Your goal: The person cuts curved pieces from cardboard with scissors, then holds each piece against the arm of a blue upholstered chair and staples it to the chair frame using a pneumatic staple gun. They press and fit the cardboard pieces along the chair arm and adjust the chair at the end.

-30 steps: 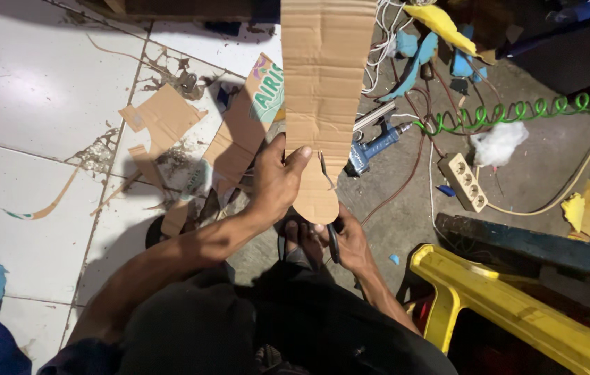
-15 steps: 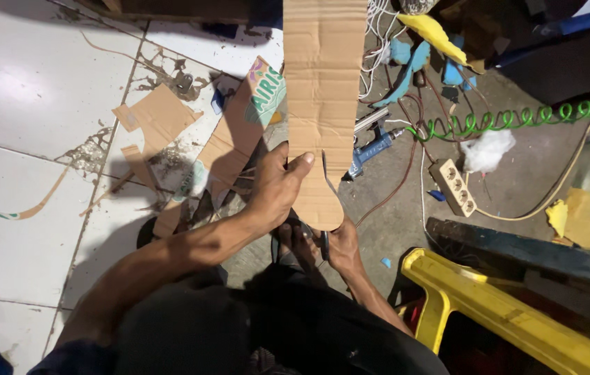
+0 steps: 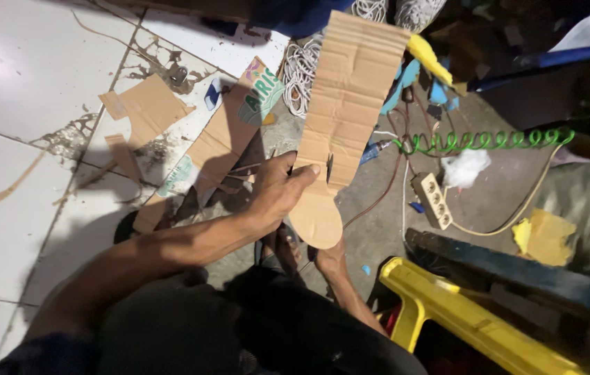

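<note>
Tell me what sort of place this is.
Probably an informal home workshop on the floor: cardboard offcuts on cracked white tiles, a power strip amid loose cables, and a coiled green hose.

Both forearms are bare to the elbow, with no watch, ring or glove on the left hand (image 3: pixel 277 191) or the right hand (image 3: pixel 330 260). A dark blue sleeve edge shows at the left upper arm. Dark, dull grey-black clothing covers the lap and knees.

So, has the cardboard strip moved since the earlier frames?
Yes. Gripped by the left hand, the cardboard strip has tilted: its far end has swung right, toward the green coiled cable lying on the floor.
</note>
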A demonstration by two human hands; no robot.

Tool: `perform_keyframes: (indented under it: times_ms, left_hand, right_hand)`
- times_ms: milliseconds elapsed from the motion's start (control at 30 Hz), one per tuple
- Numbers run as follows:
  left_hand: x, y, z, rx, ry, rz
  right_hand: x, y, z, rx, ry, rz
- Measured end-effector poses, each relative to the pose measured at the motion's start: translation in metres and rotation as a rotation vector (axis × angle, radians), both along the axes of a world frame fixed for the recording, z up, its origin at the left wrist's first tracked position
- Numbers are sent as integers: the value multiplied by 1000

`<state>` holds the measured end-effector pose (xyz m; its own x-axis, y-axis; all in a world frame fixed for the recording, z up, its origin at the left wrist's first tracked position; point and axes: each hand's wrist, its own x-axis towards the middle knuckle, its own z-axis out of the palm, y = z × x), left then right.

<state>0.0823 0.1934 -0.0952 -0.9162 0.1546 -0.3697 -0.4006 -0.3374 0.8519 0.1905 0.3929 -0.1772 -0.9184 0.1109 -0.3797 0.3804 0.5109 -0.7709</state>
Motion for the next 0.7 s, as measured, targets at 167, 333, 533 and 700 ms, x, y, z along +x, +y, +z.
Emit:
perform_keyframes:
  times_ms: [167,333,533,700]
  left_hand:
    - [-3,-2,7,109,-96,-29]
    - [-5,-3,7,105,-90,-36]
    - [-3,-1,4,130,-66,-14]
    - [-7,-2,3,155,-23,-6]
  right_hand:
    - [2,-5,14,-17,-27,1]
    - [-9,-22,35,220,329,289]
    - [-10,-22,30,139,148,134]
    - [3,-9,-6,-652,164,-112]
